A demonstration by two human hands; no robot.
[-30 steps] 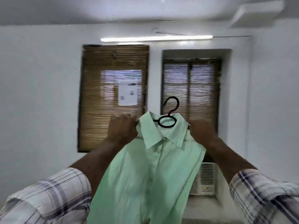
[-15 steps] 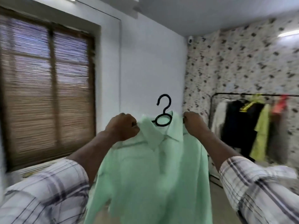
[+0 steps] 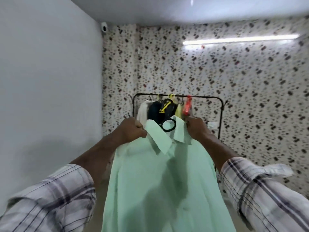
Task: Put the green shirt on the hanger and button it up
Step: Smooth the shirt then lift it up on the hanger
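The light green shirt hangs in front of me on a black hanger, whose ring and hook stick up through the collar. Its front looks closed down the middle, but the buttons are blurred. My left hand grips the shirt's left shoulder beside the collar. My right hand grips the right shoulder. Both arms are raised, and the shirt is held up at chest height.
A black clothes rail stands ahead against the spotted wall, with several garments on hangers, white, black, yellow and red. A plain white wall runs along the left. A tube light glows at upper right.
The view has swung right, from the windows with blinds to the spotted wall and the clothes rail. Both hands keep the same hold on the shirt's shoulders.
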